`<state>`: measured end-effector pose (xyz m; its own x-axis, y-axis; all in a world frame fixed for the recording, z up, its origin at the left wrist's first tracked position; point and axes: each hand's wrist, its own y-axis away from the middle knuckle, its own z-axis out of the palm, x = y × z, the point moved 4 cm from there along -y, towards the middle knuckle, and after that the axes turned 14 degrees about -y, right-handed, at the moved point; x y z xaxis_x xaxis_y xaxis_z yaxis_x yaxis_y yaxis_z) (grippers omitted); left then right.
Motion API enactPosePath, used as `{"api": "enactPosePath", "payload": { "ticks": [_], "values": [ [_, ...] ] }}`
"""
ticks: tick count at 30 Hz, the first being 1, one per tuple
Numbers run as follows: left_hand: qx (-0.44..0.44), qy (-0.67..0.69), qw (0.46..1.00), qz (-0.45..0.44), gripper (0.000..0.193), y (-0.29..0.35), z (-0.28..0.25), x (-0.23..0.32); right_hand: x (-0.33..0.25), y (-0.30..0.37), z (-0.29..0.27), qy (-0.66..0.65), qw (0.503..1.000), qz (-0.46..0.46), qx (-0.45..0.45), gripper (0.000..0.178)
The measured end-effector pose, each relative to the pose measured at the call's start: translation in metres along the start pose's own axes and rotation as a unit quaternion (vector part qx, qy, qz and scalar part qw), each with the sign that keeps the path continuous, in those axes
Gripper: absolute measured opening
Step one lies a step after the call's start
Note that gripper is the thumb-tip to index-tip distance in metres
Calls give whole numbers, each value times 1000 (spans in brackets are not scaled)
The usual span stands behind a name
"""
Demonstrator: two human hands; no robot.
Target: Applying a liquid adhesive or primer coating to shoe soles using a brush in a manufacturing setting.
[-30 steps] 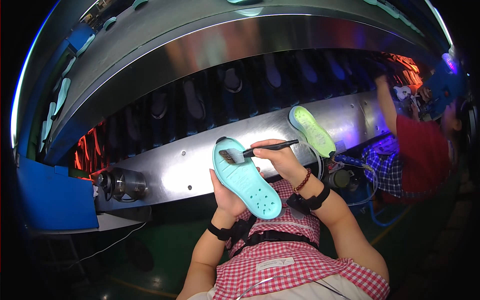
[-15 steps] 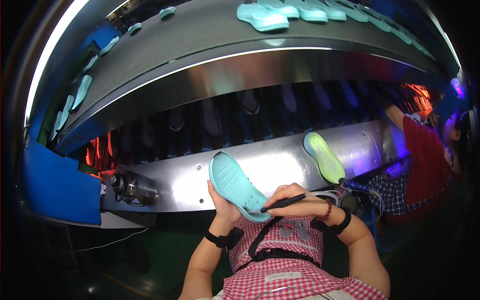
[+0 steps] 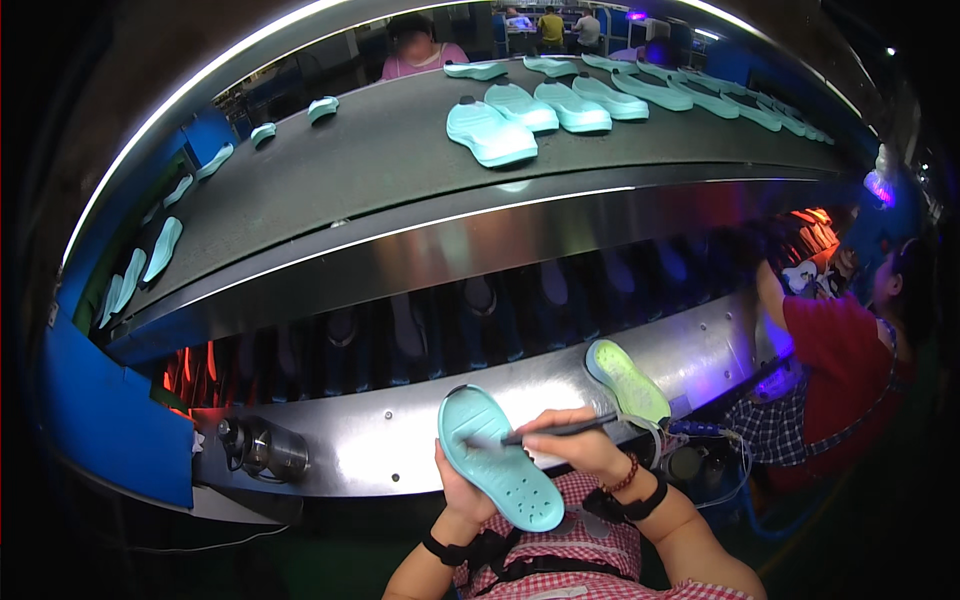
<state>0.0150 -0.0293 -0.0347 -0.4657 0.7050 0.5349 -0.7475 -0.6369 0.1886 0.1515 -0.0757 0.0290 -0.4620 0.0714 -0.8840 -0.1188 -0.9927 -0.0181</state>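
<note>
My left hand (image 3: 462, 492) grips a turquoise shoe sole (image 3: 528, 492) by its left side, tilted, with the holed end toward me. A dark patch marks the sole's far tip. My right hand (image 3: 588, 450) is closed round a black-handled brush (image 3: 565, 429), whose blurred tip is over the inner face around the middle of the sole. A thin pale tube runs near the brush's rear end. Beyond my right hand, a yellow-green sole (image 3: 628, 382) lies on the metal ledge (image 3: 360, 440).
Several turquoise soles (image 3: 492, 135) lie on the dark conveyor belt (image 3: 330, 165) above the ledge. Below it, dark soles hang or stand in shadow. A dark bottle (image 3: 265, 448) stands at left. A co-worker in a red top (image 3: 840, 350) is at right.
The brush has moved from the sole's near holed end to its middle. My view has tilted up, showing more of the belt and people beyond it.
</note>
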Motion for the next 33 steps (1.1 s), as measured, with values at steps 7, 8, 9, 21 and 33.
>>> {"api": "enactPosePath", "payload": {
  "ticks": [7,8,9,21,33],
  "values": [
    [27,-24,999,33,74,-3,-4,0,-2,10,13,54,987,0,-152,19],
    [20,-2,999,27,74,-2,0,0,-1,11,9,6,989,-15,-147,18],
    [-3,-9,1000,20,74,-3,4,0,-1,7,0,-2,996,-17,-84,19],
    [32,-42,999,5,73,-5,8,-4,-15,9,-2,37,997,-22,-60,19],
    [48,-40,997,53,67,-5,22,2,-6,5,-9,25,998,-2,-54,21]
  ]
}}
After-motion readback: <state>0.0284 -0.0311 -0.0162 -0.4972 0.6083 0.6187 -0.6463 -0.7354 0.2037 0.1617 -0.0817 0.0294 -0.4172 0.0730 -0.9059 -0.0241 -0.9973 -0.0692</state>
